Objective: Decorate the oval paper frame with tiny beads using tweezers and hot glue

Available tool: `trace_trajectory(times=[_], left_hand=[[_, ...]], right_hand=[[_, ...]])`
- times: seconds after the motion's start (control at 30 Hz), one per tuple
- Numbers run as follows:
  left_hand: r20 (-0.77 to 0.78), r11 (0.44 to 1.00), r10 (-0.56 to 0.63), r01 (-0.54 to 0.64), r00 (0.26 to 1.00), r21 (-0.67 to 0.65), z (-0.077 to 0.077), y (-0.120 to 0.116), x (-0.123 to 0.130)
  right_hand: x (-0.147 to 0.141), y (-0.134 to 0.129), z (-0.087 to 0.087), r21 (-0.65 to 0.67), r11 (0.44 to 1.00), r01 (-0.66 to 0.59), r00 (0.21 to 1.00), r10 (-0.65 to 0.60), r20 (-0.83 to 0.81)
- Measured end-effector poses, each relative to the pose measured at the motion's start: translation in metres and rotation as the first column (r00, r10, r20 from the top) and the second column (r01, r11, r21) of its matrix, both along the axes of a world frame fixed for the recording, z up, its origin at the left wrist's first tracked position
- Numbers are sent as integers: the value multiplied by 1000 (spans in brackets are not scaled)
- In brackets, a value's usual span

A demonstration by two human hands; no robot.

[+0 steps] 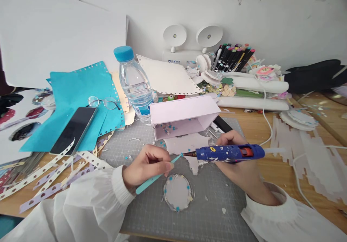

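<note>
My left hand (150,166) pinches light-blue tweezers (151,183), whose tips hold a tiny blue piece (182,155). My right hand (238,173) is wrapped round a blue hot glue gun (227,153), and its dark nozzle meets or nearly meets the tweezer tips. Below the tips, a round white disc (178,193) with small blue pieces around its rim lies on the grey cutting mat (214,213). Behind both hands, a torn-edged pale sheet (187,143) lies in front of a pale lilac open box (184,111) with small blue bits inside.
At the left are a water bottle (135,86), a phone (74,130), eyeglasses (103,102), blue paper (81,79) and punched paper strips (54,193). Markers (233,57) stand at the back. A white cord (267,122) runs along the right side, near stacked white discs (298,119).
</note>
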State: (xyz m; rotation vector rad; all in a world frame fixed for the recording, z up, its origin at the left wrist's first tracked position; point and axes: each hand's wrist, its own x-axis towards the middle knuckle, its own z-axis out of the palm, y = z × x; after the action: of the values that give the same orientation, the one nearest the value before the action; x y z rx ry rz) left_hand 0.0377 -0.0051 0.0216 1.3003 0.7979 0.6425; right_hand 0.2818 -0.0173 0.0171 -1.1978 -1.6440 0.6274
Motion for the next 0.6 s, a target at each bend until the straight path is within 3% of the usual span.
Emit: trace_trajectory(times=[0.6], left_hand=[[-43,1000,3,-3,999,7,3,0,1]], right_hand=[[2,-1,-3,1,1000,2,1000,-2,-2]])
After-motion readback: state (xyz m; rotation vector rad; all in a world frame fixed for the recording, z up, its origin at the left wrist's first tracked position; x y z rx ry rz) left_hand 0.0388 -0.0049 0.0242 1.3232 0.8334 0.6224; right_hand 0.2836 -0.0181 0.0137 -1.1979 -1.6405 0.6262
